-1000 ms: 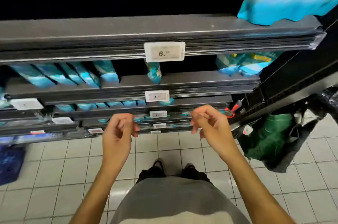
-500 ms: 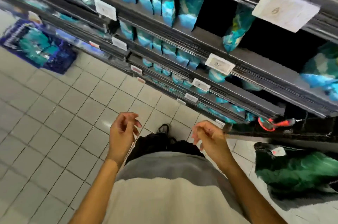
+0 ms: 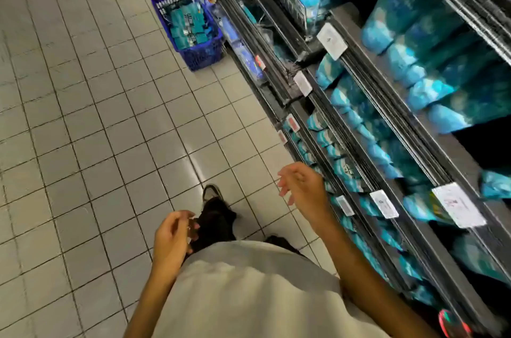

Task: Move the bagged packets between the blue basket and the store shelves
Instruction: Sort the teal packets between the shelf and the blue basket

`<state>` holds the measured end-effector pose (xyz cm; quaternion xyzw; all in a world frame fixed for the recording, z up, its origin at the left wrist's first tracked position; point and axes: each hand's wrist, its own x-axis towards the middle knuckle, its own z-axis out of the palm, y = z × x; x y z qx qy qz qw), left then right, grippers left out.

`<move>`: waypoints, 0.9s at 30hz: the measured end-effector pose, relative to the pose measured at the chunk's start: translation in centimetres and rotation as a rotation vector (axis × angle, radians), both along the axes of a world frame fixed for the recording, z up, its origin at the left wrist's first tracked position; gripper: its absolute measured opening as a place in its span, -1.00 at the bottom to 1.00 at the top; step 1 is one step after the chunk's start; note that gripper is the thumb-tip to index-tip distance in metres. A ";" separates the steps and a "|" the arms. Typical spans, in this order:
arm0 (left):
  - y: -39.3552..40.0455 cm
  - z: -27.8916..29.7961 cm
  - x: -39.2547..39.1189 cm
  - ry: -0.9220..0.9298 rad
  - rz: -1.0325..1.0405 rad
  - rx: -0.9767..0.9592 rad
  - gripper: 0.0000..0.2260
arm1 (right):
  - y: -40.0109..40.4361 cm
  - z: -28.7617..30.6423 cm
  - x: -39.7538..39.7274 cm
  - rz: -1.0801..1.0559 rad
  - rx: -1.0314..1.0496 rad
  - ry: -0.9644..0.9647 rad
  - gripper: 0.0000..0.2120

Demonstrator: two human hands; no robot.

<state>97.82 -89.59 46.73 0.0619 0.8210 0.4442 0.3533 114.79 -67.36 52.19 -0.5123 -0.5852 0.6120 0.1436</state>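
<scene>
Supermarket aisle, pale grey square-tiled floor point(image 3: 91, 122), dark metal store shelves point(image 3: 356, 105) running along the person's right side, stocked with rows of blue-and-teal bagged packets point(image 3: 431, 67).

Landmark: the blue plastic lattice basket point(image 3: 203, 54). It stands on the floor, up the aisle, just beside the foot of the shelves. Inside it lie teal bagged packets point(image 3: 184, 25), several, jumbled. The basket's long axis runs roughly along the aisle, parallel to the shelf front.

Left hand point(image 3: 172, 238) is well apart from the basket, low and near the person's body, fingers loosely curled, nothing held. Right hand point(image 3: 302, 185) also well short of the basket, raised beside the lower shelf edge, fingers slack and half spread, holding nothing. From both hands the basket lies ahead and slightly to the left; the person's dark shoe point(image 3: 211, 192) points that way. The right hand is somewhat the nearer one.

Judgement: both hands free, so a walk to the basket and a reach down into it likely comes next.

Writing: white price tags point(image 3: 331, 40) clipped along the shelf rails, print too blurred to read. Packet branding not legible. Small red-edged tags point(image 3: 260, 61) on the lower rails nearer the basket, unreadable too.
</scene>
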 end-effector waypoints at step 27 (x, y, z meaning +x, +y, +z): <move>25.0 2.4 -35.2 -0.100 0.033 0.087 -0.77 | 20.4 -6.0 -22.6 -0.013 -0.025 -0.163 -0.84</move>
